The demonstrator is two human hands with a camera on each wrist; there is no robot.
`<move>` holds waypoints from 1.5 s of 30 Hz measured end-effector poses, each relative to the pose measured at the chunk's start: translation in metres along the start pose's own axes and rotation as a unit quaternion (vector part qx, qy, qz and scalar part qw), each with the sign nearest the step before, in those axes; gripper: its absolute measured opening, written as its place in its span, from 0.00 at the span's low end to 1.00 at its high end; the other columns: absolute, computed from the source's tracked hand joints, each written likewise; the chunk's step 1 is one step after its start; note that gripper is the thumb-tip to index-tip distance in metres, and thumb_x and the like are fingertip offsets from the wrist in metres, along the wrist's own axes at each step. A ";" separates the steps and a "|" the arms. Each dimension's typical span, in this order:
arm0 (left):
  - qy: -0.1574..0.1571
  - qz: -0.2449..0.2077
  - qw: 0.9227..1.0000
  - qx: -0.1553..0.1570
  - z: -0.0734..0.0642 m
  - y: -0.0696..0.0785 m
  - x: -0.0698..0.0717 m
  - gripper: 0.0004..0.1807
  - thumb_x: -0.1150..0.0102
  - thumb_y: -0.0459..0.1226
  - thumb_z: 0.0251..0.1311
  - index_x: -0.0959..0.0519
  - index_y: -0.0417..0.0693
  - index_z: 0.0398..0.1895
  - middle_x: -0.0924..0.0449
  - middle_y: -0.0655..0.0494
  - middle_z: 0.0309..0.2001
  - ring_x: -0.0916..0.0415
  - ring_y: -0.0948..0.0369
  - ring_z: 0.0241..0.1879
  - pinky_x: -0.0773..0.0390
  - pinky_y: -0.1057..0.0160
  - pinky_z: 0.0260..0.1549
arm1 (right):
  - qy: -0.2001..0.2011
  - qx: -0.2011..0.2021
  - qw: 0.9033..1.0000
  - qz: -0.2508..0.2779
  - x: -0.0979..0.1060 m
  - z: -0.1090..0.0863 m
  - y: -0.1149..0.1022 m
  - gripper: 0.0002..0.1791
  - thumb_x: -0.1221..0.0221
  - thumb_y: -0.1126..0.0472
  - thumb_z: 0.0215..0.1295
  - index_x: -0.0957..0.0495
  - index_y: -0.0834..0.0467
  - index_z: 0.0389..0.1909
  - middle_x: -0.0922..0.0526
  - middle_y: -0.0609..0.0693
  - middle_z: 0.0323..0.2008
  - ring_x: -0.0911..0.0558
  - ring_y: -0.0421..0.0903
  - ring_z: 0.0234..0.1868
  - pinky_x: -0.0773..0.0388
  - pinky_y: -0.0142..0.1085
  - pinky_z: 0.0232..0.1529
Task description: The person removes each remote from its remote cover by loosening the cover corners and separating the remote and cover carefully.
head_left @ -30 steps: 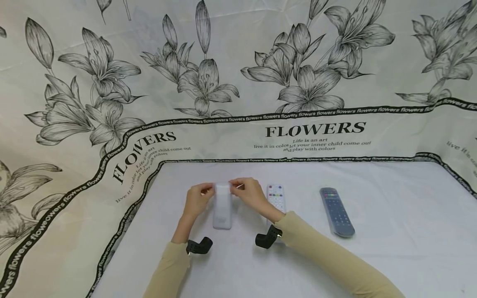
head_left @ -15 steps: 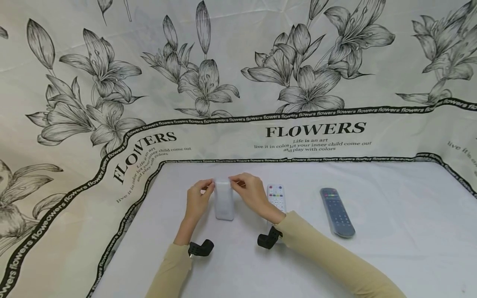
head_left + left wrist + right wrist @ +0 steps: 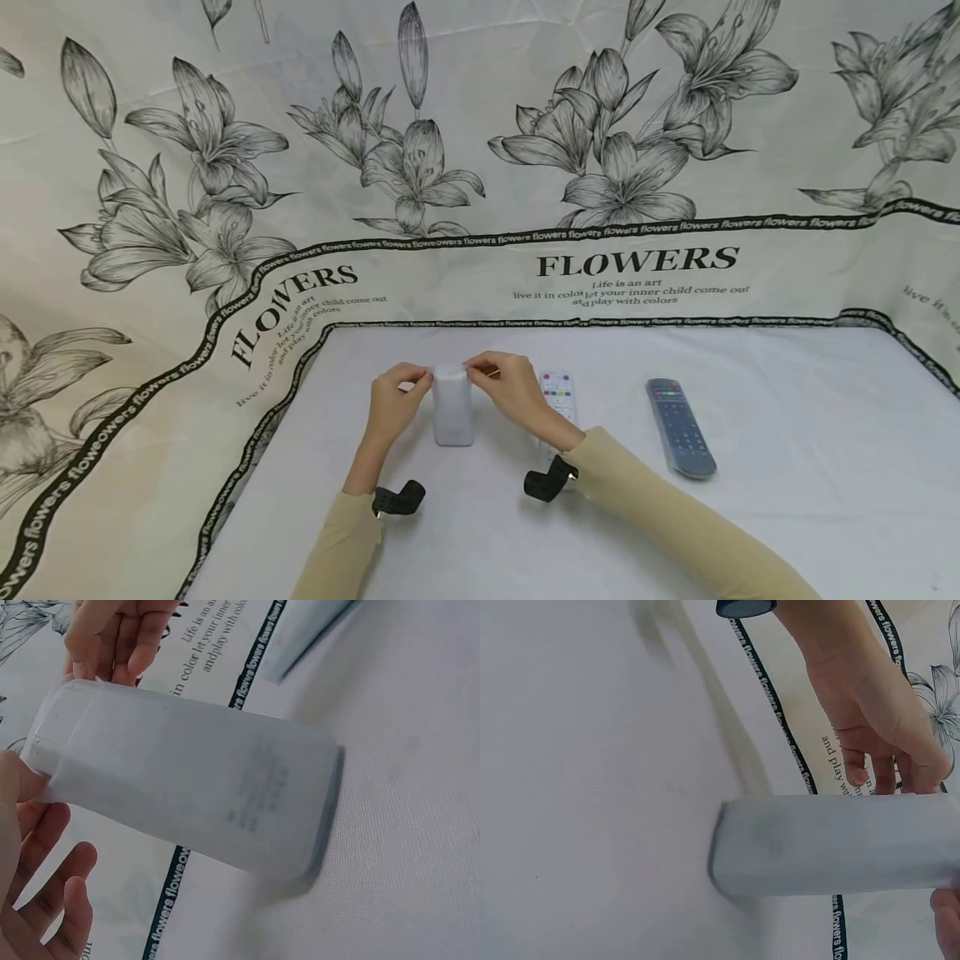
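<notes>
Both hands hold a remote control [image 3: 453, 412] in a translucent pale cover, its back turned to the head camera. My left hand [image 3: 396, 402] pinches the cover's far left corner between thumb and fingertip. At the far right corner, my right hand [image 3: 512, 392] pinches the edge the same way. The left wrist view shows a thin, clear band of the cover [image 3: 67, 727] extending between the two hands, and blurred print through the other end. That end stands close over the white cloth, with a shadow beside it.
Right of the hands lies a white remote [image 3: 557, 396] with coloured buttons, partly hidden under the right wrist. Farther right lies a dark remote [image 3: 681, 429] in a clear cover. A flower-printed cloth [image 3: 450, 167] rises behind the white table cloth [image 3: 810, 467].
The covered remote's near end has moved away from the body and it looks shorter in the head view. Its far end rose, then dipped slightly. Both hands keep their pinch.
</notes>
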State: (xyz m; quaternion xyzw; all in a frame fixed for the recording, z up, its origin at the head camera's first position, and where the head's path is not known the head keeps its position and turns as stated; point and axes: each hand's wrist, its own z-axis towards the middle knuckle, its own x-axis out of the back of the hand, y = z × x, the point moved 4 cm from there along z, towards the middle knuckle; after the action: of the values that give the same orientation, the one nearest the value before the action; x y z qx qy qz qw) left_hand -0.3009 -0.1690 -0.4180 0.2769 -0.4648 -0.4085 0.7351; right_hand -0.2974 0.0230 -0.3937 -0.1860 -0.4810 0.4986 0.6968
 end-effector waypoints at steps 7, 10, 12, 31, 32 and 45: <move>-0.024 -0.008 1.000 0.015 -0.002 0.003 0.003 0.08 0.41 0.33 0.60 0.14 0.40 0.37 0.14 0.49 0.36 0.19 0.57 0.37 0.24 0.69 0.30 | -0.012 0.006 1.000 0.000 0.003 0.000 -0.005 0.06 0.39 0.67 0.60 0.15 0.62 0.36 0.12 0.54 0.32 0.15 0.44 0.31 0.19 0.29 0.33; -0.030 -0.016 0.999 0.021 -0.002 0.005 0.004 0.09 0.42 0.33 0.60 0.14 0.40 0.36 0.14 0.48 0.34 0.20 0.59 0.35 0.24 0.69 0.31 | -0.017 -0.008 1.000 0.002 0.003 0.000 -0.007 0.06 0.39 0.67 0.60 0.15 0.62 0.35 0.12 0.54 0.32 0.16 0.42 0.29 0.21 0.28 0.31; -0.035 -0.022 0.999 0.032 -0.003 0.005 0.004 0.09 0.43 0.33 0.61 0.14 0.39 0.36 0.14 0.47 0.32 0.21 0.58 0.33 0.24 0.69 0.30 | -0.023 -0.023 0.999 0.006 0.003 0.000 -0.008 0.06 0.39 0.67 0.59 0.15 0.61 0.35 0.12 0.54 0.32 0.17 0.42 0.29 0.21 0.28 0.30; -0.067 -0.097 0.986 0.118 -0.011 -0.004 -0.003 0.14 0.51 0.31 0.64 0.19 0.31 0.44 0.16 0.41 0.34 0.24 0.68 0.29 0.22 0.71 0.26 | -0.082 -0.111 0.987 0.083 -0.001 0.001 -0.003 0.10 0.40 0.65 0.63 0.17 0.66 0.42 0.13 0.59 0.35 0.15 0.54 0.34 0.18 0.33 0.33; -0.067 -0.097 0.986 0.117 -0.011 -0.004 -0.003 0.14 0.51 0.31 0.64 0.19 0.31 0.44 0.16 0.41 0.34 0.24 0.68 0.29 0.22 0.70 0.26 | -0.083 -0.114 0.986 0.085 -0.001 0.001 -0.002 0.10 0.40 0.65 0.63 0.17 0.66 0.42 0.13 0.60 0.35 0.15 0.54 0.35 0.18 0.33 0.33; -0.080 -0.112 0.981 0.133 -0.011 -0.003 -0.004 0.15 0.52 0.30 0.65 0.21 0.28 0.47 0.17 0.39 0.36 0.26 0.69 0.30 0.24 0.72 0.26 | -0.093 -0.146 0.980 0.101 -0.001 0.003 0.000 0.12 0.41 0.65 0.63 0.17 0.66 0.43 0.13 0.61 0.37 0.14 0.53 0.34 0.17 0.33 0.35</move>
State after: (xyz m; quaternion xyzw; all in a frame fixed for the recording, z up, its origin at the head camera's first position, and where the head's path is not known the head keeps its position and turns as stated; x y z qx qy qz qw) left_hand -0.2925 -0.1670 -0.4265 0.3889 -0.5386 -0.4437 0.6015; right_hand -0.3001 0.0209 -0.3927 -0.2862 -0.5900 0.5061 0.5602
